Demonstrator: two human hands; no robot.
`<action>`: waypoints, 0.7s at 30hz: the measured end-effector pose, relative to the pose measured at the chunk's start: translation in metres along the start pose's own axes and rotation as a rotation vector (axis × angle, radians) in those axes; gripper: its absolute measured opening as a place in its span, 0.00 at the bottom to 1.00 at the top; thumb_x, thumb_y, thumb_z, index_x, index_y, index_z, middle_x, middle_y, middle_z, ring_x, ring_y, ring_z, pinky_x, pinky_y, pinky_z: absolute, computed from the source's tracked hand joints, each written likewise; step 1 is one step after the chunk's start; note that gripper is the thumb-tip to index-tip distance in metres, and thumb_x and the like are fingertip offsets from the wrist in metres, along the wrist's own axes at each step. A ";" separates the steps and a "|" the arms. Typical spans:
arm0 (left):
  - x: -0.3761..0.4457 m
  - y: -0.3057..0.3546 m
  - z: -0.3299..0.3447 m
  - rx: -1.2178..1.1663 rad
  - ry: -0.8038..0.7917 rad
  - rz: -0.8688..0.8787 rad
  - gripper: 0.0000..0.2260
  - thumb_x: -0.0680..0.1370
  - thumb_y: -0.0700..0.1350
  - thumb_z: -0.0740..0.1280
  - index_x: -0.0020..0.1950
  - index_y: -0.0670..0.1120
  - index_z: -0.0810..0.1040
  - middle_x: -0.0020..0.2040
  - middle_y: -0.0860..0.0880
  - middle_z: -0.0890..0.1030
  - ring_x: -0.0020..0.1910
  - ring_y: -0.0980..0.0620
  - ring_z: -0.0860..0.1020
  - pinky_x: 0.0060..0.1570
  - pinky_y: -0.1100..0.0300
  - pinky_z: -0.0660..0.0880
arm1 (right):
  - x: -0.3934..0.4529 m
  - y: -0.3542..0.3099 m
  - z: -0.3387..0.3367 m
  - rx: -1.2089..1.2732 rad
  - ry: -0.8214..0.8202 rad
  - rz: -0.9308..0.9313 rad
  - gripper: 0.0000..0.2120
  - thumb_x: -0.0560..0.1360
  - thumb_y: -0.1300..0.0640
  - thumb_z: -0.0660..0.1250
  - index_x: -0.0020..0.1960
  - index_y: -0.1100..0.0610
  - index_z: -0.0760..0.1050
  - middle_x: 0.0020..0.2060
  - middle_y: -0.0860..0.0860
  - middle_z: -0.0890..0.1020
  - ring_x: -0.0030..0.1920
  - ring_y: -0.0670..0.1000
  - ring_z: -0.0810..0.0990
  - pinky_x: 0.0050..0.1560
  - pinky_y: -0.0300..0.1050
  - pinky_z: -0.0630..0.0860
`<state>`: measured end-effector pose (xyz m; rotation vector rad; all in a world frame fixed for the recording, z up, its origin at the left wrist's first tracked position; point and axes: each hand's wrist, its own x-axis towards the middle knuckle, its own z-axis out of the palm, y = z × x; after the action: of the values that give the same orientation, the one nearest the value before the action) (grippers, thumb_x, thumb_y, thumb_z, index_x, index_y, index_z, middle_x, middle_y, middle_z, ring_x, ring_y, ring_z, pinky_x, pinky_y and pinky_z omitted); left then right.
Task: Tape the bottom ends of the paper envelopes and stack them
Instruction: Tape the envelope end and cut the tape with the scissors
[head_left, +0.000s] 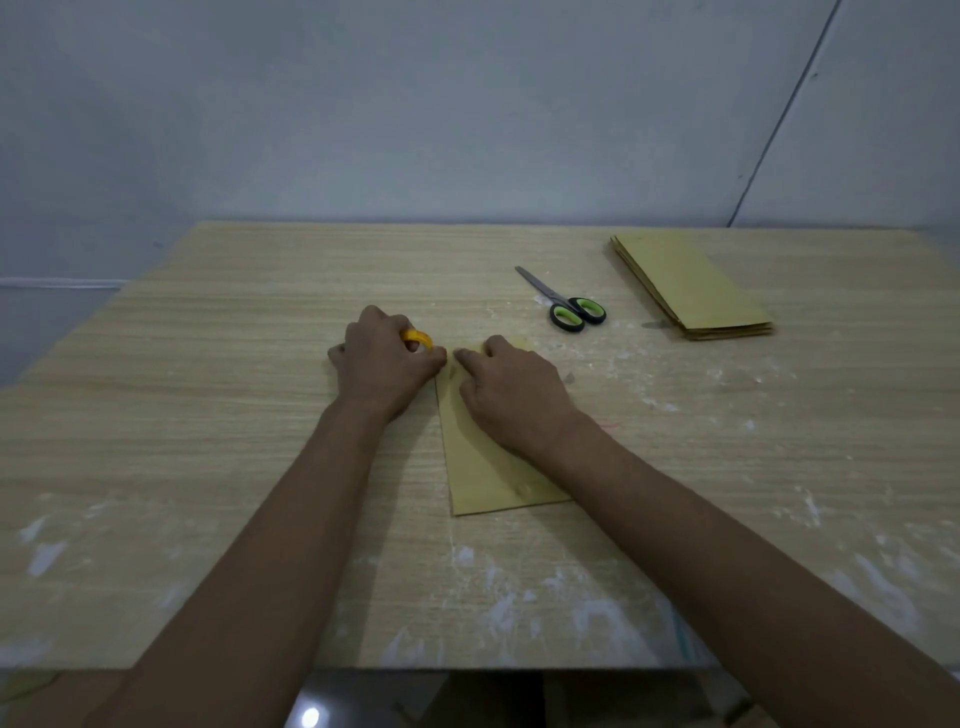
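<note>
Head view: I see both hands over one envelope (493, 467) on the table (208, 415).
Left hand (384, 364): fingers curled round a yellow tape roll (418, 339), at the envelope's far end.
Right hand (511, 392): pressing that far end; fingers bent.
Stack of envelopes (691, 286): far right.
Scissors (563, 302): closed, left of the stack.

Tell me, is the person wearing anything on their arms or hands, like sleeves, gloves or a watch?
Nothing shows. Both forearms are bare all the way down to the picture's lower edge, with no sleeves in sight. The left hand and the right hand wear no gloves, and no watch, bracelet or ring is visible on either wrist or on the fingers.
</note>
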<state>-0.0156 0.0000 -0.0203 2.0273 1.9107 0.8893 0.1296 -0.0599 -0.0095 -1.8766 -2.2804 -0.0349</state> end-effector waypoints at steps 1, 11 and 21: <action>0.000 -0.002 0.000 0.002 -0.007 -0.005 0.15 0.72 0.59 0.72 0.40 0.50 0.72 0.47 0.49 0.70 0.54 0.43 0.74 0.57 0.48 0.65 | 0.000 0.000 0.000 0.006 -0.004 -0.001 0.22 0.83 0.52 0.54 0.75 0.54 0.65 0.64 0.57 0.72 0.60 0.58 0.74 0.53 0.48 0.71; -0.001 -0.009 -0.007 -0.171 -0.009 -0.061 0.14 0.78 0.55 0.68 0.41 0.44 0.76 0.49 0.47 0.73 0.52 0.43 0.74 0.60 0.50 0.68 | 0.004 -0.001 0.004 -0.041 -0.030 -0.039 0.24 0.84 0.54 0.50 0.80 0.47 0.55 0.65 0.59 0.70 0.63 0.60 0.72 0.54 0.49 0.69; -0.002 -0.013 -0.008 -0.138 -0.006 -0.055 0.15 0.73 0.51 0.72 0.34 0.47 0.69 0.46 0.45 0.72 0.47 0.43 0.73 0.48 0.51 0.70 | 0.004 0.006 0.006 -0.002 0.041 -0.007 0.25 0.80 0.51 0.57 0.77 0.48 0.62 0.64 0.56 0.73 0.63 0.58 0.73 0.55 0.52 0.71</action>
<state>-0.0307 -0.0023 -0.0218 1.8877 1.8378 0.9719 0.1342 -0.0541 -0.0154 -1.8521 -2.2604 -0.0760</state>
